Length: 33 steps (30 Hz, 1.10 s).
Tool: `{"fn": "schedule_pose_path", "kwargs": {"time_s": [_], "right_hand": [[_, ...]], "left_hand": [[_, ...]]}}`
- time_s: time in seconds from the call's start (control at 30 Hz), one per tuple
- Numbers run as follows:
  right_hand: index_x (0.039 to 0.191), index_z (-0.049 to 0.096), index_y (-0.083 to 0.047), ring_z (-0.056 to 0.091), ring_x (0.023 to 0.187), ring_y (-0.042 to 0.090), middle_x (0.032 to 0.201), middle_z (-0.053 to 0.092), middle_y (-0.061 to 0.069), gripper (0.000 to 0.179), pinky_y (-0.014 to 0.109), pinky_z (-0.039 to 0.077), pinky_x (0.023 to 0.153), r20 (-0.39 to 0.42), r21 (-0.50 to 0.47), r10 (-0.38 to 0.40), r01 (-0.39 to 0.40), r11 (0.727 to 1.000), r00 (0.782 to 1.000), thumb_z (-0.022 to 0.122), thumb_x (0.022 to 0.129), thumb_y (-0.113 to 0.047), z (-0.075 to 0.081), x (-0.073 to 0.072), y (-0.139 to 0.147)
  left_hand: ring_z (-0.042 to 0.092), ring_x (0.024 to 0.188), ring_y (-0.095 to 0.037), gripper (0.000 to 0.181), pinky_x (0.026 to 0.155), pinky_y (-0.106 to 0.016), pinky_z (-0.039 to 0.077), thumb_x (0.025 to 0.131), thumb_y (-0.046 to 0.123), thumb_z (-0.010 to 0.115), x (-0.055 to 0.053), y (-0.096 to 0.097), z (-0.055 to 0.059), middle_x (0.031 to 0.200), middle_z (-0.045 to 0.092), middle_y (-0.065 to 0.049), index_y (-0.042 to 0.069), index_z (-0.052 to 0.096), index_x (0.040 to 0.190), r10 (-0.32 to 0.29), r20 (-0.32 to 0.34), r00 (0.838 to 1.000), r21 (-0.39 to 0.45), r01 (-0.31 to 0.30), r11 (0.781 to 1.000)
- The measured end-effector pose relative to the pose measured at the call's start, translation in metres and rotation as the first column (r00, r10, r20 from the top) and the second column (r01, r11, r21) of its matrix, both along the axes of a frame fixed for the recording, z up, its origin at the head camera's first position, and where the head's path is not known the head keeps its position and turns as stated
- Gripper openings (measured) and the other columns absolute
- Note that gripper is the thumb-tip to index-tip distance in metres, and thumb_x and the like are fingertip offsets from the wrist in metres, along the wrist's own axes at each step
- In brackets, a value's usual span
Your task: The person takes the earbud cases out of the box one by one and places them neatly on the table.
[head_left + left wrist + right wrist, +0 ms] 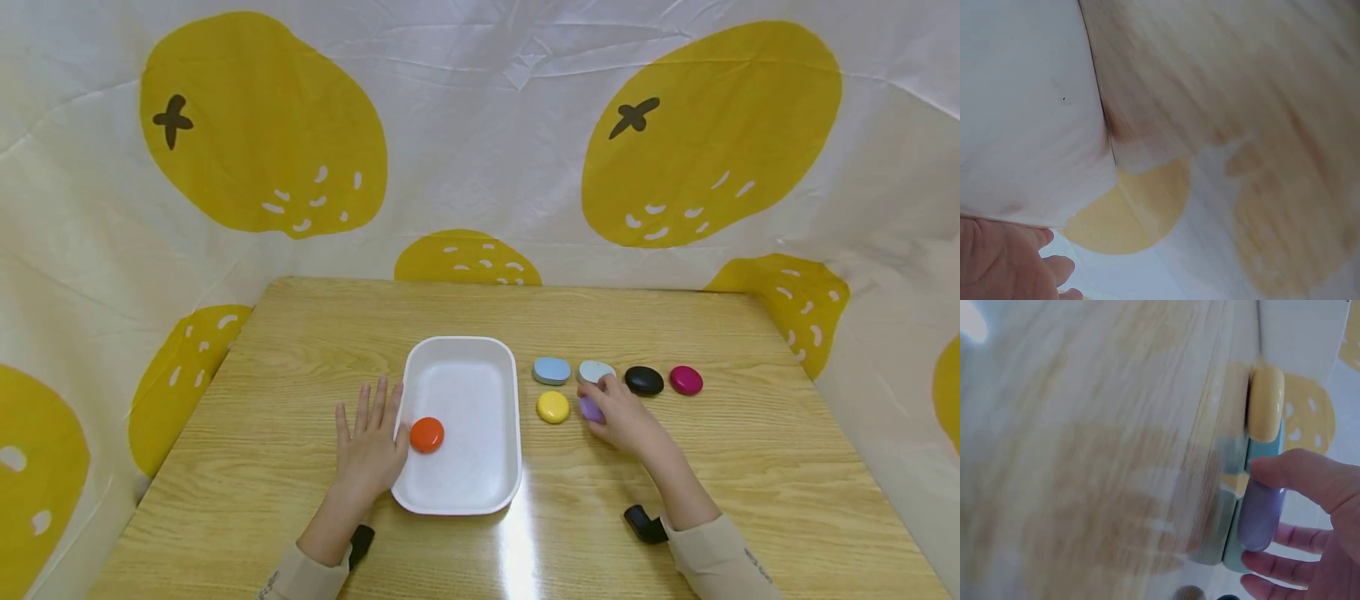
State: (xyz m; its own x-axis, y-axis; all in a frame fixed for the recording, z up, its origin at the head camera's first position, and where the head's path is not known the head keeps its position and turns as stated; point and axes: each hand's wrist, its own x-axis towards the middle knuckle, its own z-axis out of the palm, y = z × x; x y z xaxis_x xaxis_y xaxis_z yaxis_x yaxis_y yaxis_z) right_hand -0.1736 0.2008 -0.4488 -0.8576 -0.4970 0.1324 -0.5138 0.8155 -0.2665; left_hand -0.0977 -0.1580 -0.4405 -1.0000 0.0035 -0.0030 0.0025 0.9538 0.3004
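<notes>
My right hand (624, 419) pinches a purple rounded piece (1261, 514) between thumb and fingers, at the near row right of the tray. Beside it lies a yellow round piece (553, 407). Just behind are a light blue oval piece (551, 371) and a pale grey-green oval piece (596, 371), partly covered by the fingers. My left hand (369, 450) lies with straight, spread fingers against the left side of a white tray (513, 417). Inside the tray, near that side, is an orange-red round piece (427, 435). The left wrist view shows the hand (1004, 262) touching the tray's wall.
Right of the grey-green piece lie a black oval piece (644, 381) and a magenta round piece (686, 381). All stand on a wooden table (600, 542). A cloth (480, 150) with yellow fruit prints hangs around its back and sides.
</notes>
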Motion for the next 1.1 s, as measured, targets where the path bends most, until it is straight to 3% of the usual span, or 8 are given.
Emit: {"fn": "schedule_pose_path", "kwargs": {"time_s": [0.27,0.63,0.8,1.1], "right_hand": [[0.109,0.059,-0.006,0.053,0.086,0.031,0.096,0.05,0.018,0.037,0.044,0.048,0.075,0.034,0.025,0.011,-0.012,1.0,0.999,0.073,0.075,-0.009,-0.004,-0.001,0.001],[0.114,0.059,-0.007,0.05,0.091,0.033,0.102,0.049,0.019,0.04,0.046,0.048,0.073,0.044,0.023,-0.029,0.028,0.999,0.999,0.072,0.077,-0.011,0.0,0.001,-0.001],[0.117,0.057,-0.009,0.049,0.089,0.031,0.106,0.048,0.018,0.039,0.043,0.046,0.07,-0.047,-0.019,-0.007,0.006,1.0,0.999,0.068,0.079,-0.012,0.011,-0.002,-0.013],[0.118,0.055,-0.008,0.054,0.097,0.03,0.111,0.053,0.015,0.042,0.043,0.048,0.08,-0.2,-0.078,0.163,-0.182,0.98,0.966,0.069,0.079,-0.014,0.027,0.0,-0.068]], "left_hand": [[0.002,0.139,-0.035,0.058,0.106,-0.058,-0.007,0.095,0.03,0.039,-0.001,0.0,-0.002,0.152,0.009,-0.013,0.011,0.019,0.147,0.003,-0.008,1.0,-0.003,-0.003,1.0],[0.0,0.139,-0.035,0.059,0.106,-0.058,-0.008,0.095,0.029,0.039,-0.001,0.0,-0.001,0.152,0.008,-0.014,0.01,0.018,0.147,-0.002,0.008,1.0,-0.001,0.002,1.0],[-0.001,0.139,-0.035,0.059,0.106,-0.058,-0.007,0.095,0.03,0.039,-0.001,-0.001,-0.002,0.152,0.009,-0.014,0.01,0.019,0.147,0.003,0.002,1.0,0.005,-0.003,1.0],[-0.002,0.139,-0.035,0.059,0.106,-0.057,-0.011,0.096,0.031,0.037,0.0,-0.001,-0.002,0.153,0.007,-0.014,0.011,0.016,0.147,-0.002,0.023,1.0,-0.004,0.002,1.0]]}}
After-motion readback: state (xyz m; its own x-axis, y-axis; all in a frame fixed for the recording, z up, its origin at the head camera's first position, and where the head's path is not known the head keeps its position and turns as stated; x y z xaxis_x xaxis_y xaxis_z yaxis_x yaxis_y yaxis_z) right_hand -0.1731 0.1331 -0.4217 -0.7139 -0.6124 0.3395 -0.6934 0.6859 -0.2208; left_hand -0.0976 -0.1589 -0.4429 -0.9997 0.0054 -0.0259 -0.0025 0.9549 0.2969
